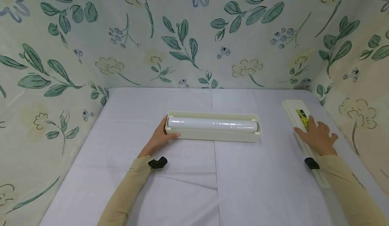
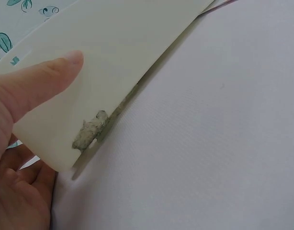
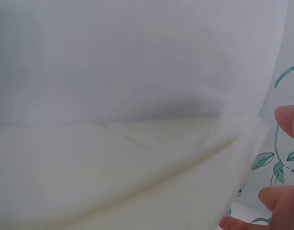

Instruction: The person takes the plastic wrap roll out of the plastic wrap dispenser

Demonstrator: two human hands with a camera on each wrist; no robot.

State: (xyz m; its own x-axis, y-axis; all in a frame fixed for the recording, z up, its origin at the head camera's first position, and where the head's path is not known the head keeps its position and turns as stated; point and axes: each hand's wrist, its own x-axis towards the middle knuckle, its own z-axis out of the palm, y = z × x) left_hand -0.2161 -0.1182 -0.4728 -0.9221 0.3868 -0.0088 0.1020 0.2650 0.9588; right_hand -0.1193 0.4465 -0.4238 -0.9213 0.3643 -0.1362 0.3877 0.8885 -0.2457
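We see a long cream box (image 1: 212, 137) lying crosswise near the middle of the worktop (image 1: 258, 178), its top uncovered and a glossy white roll (image 1: 212, 124) lying lengthwise inside it. Our left hand (image 1: 159, 136) has its grip on the box's left end, thumb against the front wall and fingers round the far side of the corner. From the left wrist we make out a rough grey patch (image 2: 89, 132) on that wall, along the lower edge. Well apart, on the right side, a long cream panel (image 1: 291, 108) with a yellow-green label (image 1: 301, 117) lies slanted, its far end turned leftward. Our right hand (image 1: 320, 139) is over it, just beside the label, its grip wide with the fingers spread; we cannot tell whether the fingertips touch. The right wrist view is blurred, showing a raised ridge (image 3: 147, 187) on the panel. White cloth covers the worktop, and leafy floral fabric (image 1: 209, 64) hangs behind it.
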